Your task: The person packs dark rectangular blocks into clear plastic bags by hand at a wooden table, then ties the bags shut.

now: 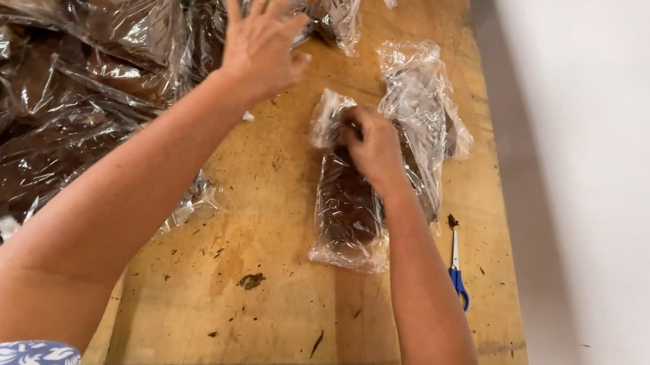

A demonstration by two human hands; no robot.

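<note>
In the head view, the work in hand seems to be the packing of dark brown blocks into clear plastic bags. The right hand (pixel 373 145) is in the middle of the frame and presses on the upper end of a filled bag (pixel 348 212), which lies flat on the wooden tabletop (pixel 267 225). Its fingers (pixel 355 127) are together and pinched on the loose plastic at the mouth of this bag, so I judge that the bag is being closed or folded at this moment.

The left hand (pixel 262 40) is in the upper middle of the frame, with its fingers spread apart and holding nothing. It hovers over, or lightly touches, the edge of the pile of filled bags (pixel 57 82) that covers the left side; I cannot tell which.

For the next move, I think the mouth of the bag must be kept tight while it is folded, because the film is thin and slippery.

The plastic is glossy and wrinkled, the blocks inside look dense and matt, and they are long and rectangular. The tabletop is rough plywood, yellow, with dark crumbs and stains. A crumpled bag (pixel 423 103) lies just beside the right hand, on its right. Small scissors (pixel 457 267) with blue handles lie near the right edge of the tabletop.
</note>
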